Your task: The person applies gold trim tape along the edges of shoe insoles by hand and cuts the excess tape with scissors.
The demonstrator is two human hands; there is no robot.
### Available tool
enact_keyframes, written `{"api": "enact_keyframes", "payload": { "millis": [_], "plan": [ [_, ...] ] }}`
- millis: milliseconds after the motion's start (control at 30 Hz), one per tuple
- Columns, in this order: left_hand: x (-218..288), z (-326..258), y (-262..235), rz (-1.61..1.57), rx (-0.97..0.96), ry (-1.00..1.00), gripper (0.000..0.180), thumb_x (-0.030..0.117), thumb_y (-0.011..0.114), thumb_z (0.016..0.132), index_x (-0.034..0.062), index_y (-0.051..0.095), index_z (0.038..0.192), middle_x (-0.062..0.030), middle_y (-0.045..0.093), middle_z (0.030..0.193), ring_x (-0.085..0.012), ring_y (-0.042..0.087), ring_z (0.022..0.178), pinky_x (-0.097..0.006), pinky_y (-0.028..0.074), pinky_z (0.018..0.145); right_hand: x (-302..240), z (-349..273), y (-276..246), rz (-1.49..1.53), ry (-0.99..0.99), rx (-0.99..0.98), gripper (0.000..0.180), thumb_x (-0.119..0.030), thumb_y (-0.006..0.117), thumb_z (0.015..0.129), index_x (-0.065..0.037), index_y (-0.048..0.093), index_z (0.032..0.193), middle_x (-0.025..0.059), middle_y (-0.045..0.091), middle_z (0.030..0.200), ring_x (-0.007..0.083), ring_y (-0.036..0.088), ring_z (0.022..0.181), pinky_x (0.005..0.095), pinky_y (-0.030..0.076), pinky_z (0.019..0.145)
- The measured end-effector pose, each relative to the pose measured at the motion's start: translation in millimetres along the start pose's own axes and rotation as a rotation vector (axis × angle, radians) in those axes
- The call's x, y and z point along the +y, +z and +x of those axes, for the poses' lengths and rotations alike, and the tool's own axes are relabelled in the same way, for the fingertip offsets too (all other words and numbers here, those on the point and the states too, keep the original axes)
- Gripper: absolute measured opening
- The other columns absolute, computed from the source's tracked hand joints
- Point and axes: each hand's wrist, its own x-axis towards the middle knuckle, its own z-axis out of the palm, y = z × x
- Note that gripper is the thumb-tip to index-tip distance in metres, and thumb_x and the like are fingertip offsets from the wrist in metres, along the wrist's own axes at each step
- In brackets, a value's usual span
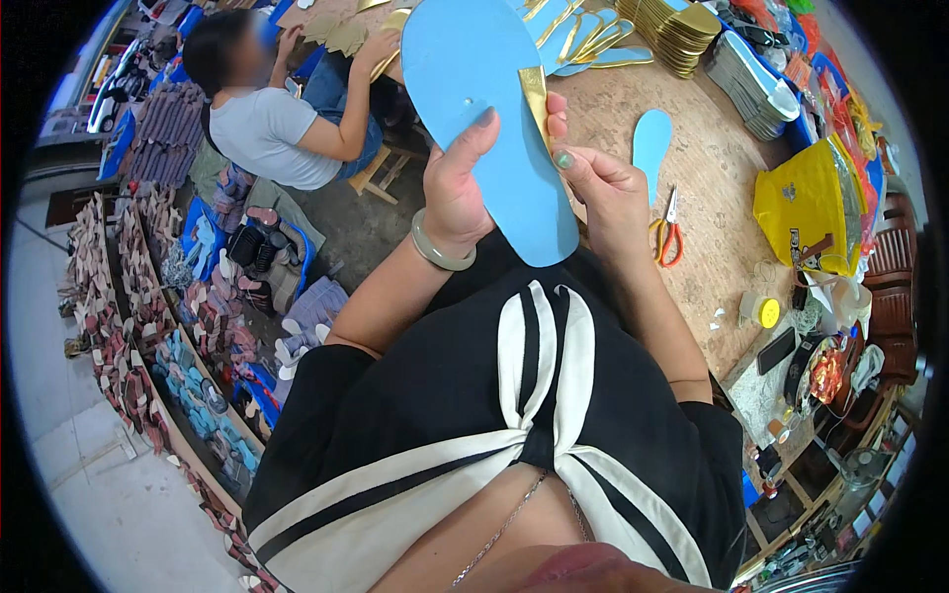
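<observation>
A light-blue sole-shaped piece (pixel 474 59), like an insole, is held up in front of me, over the table's near edge. My left hand (pixel 460 188) grips it from the left, thumb on its face and the other fingers hidden behind it. Along its right edge runs a folded gold strip (pixel 534 94). My right hand (pixel 605 188) is closed on that edge, thumb at the strip's lower end. On the table to the right lie a smaller blue sole piece (pixel 650 143) and orange-handled scissors (pixel 671 237).
Gold-edged blue pieces (pixel 593 40) and a stack of gold ones (pixel 682 40) lie at the back of the table (pixel 613 99). A yellow bag (pixel 806 203) stands right. At far left a co-worker (pixel 287 128) sits handling gold pieces; shoe racks (pixel 148 336) stand left.
</observation>
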Motion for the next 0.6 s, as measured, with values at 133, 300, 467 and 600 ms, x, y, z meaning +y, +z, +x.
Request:
{"api": "enact_keyframes", "payload": {
  "millis": [133,300,467,600],
  "plan": [
    [1.9,5.8,-4.9,0.209,-0.052,0.041,0.041,0.024,0.042,0.094,-0.0061,0.042,0.122,-0.0216,0.055,0.113,-0.0249,0.058,0.099,-0.037,0.048,0.086,-2.0,7.1,1.5,-0.239,-0.264,-0.048,0.014,-0.013,0.064,0.084,0.0,0.068,0.089,0.0061,0.065,0.078,0.0127,0.058,0.064,0.0247,0.046,0.06],
    [-1.1,14.0,-7.0,0.287,-0.021,-0.068,0.04,0.021,0.044,0.093,-0.0062,0.042,0.123,-0.0229,0.055,0.115,-0.0275,0.058,0.101,-0.039,0.048,0.087,-6.8,16.5,-5.9,-0.911,-0.581,-0.084,0.011,-0.01,0.059,0.085,0.001,0.062,0.086,0.0043,0.053,0.063,0.0163,0.052,0.059,0.0281,0.043,0.059],
    [-4.3,33.1,-25.3,0.098,-0.033,-0.349,0.038,0.017,0.046,0.093,-0.0046,0.042,0.125,-0.0173,0.054,0.12,-0.0243,0.057,0.104,-0.036,0.047,0.089,-10.8,54.3,-30.7,-0.473,-0.369,-0.308,0.019,-0.018,0.055,0.088,0.0,0.061,0.085,0.0061,0.056,0.07,0.0148,0.053,0.057,0.0283,0.042,0.054],
    [-8.3,46.8,-37.0,0.117,0.093,-0.299,0.035,0.015,0.057,0.088,-0.0013,0.05,0.118,-0.0124,0.059,0.111,-0.0256,0.059,0.101,-0.034,0.048,0.087,-13.0,70.1,-21.4,-0.398,-0.204,-0.145,0.02,-0.019,0.05,0.092,-0.002,0.059,0.097,0.0032,0.057,0.076,0.0096,0.053,0.067,0.0227,0.044,0.06]
  ]
}}
